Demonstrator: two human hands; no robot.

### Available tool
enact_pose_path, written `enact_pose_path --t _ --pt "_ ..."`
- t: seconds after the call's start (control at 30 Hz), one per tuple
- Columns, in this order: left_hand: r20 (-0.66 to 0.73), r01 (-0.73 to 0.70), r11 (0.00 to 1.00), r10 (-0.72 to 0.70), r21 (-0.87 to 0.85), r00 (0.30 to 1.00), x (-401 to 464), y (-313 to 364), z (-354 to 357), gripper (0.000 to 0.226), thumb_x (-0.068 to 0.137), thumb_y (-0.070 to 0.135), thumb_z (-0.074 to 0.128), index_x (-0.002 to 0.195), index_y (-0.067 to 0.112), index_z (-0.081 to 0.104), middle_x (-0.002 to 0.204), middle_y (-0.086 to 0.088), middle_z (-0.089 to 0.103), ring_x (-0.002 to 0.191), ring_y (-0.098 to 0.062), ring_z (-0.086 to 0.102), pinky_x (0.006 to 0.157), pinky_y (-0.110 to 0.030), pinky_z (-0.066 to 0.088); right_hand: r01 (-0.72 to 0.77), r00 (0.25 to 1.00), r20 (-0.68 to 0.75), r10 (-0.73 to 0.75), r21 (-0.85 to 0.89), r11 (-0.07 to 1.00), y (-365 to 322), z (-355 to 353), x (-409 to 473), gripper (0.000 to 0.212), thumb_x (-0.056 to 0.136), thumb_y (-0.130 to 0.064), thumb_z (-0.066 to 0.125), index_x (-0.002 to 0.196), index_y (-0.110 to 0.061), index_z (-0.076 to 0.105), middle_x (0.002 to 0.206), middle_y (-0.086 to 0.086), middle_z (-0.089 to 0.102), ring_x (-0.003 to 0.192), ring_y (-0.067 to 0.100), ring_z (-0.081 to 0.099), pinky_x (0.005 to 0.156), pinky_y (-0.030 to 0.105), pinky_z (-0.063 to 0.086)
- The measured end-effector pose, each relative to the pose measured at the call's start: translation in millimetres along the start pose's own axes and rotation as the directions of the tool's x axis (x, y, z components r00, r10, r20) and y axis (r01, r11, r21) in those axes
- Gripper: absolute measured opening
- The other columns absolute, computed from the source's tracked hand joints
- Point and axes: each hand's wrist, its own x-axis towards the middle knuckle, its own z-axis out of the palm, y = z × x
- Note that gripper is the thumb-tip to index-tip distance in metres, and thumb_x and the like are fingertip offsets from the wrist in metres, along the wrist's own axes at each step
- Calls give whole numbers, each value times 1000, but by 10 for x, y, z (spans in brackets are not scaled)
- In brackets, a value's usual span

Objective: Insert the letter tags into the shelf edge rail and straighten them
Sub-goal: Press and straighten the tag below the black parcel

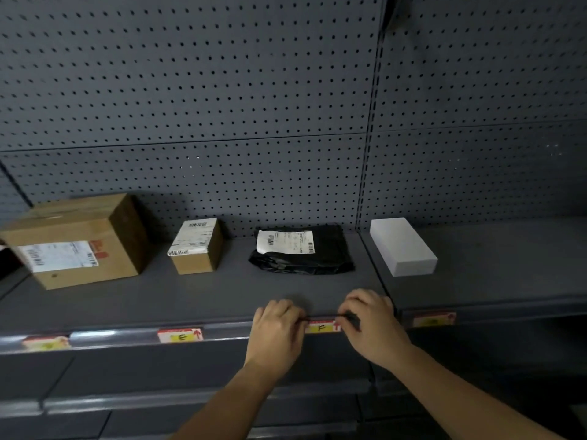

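- Grey pegboard (222,90) behind, grey shelf (222,300) in front of me.
- Both hands pinch the F tag (321,328): left hand (278,328) on its left end, right hand (370,325) on its right.
- It sits in the shelf edge rail (127,336), right of the E tag (181,336).
- Feels like thin, light, bendy card, I'd guess; best held by the ends, nudged gently level.

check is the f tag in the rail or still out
In: the F tag sits in the shelf edge rail, left hand and right hand pinching its ends.
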Motion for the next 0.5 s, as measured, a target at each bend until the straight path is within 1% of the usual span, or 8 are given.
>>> enact_pose_path --t 0.1,0.27,0.4,0.5 --pt "29 -32 999 32 -6 999 -12 -100 31 4 82 28 65 85 30 65 89 12 55 83 -14 51 70 -29 38 -35 999 15 36 -32 999 -9 23 -51 8 86 -34 65 93 -31 65 100 -16 47 100 4 47 91 30 30" --pt "60 -80 997 81 -19 995 -5 -169 76 5 82 26 65 85 28 68 92 11 57 85 -14 52 72 -28 37 -70 997 21 71 -69 995 -16 76 -78 7 89 -35 63 94 -32 66 102 -14 48 101 4 45 91 30 29" --pt "65 -73 997 76 -37 995 -3 -183 76 6 82 23 65 84 28 67 91 11 58 85 -13 51 73 -27 36 -79 997 16 81 -81 994 -67 117 -79 4 89 -31 64 92 -31 66 101 -14 47 100 3 43 90 30 30" --pt "85 -68 997 71 -34 994 27 -197 92 7 84 22 62 82 28 63 88 10 56 83 -13 52 73 -28 38 -86 996 21 89 -95 992 -87 140 -73 5 91 -29 61 91 -32 64 103 -15 46 100 3 43 88 28 25"
